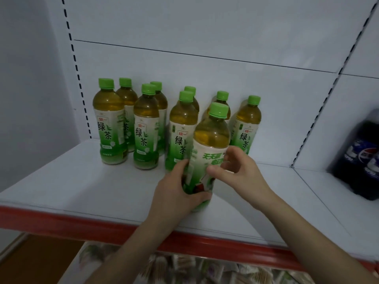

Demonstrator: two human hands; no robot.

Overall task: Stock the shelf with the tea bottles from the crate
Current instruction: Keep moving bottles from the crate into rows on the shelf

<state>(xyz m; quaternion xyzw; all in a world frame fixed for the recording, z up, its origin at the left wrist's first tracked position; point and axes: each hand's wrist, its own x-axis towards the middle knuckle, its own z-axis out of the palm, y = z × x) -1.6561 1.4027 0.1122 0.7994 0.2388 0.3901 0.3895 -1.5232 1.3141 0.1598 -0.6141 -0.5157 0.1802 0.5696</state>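
Observation:
A green tea bottle (211, 138) with a green cap stands upright on the white shelf (82, 181), in front of the others. My left hand (176, 191) wraps its lower body from the left. My right hand (235, 169) pinches its label from the right, fingers curled on it. Behind it stand several more green tea bottles (109, 121) in loose rows against the shelf's back panel. The crate is out of sight.
Dark cola bottles (361, 160) stand on the neighbouring shelf section at the right, blurred. A red strip (82, 224) runs along the shelf's front edge. Packaged goods (184, 269) lie on the level below. Bare shelf surface spreads to the left of my hands.

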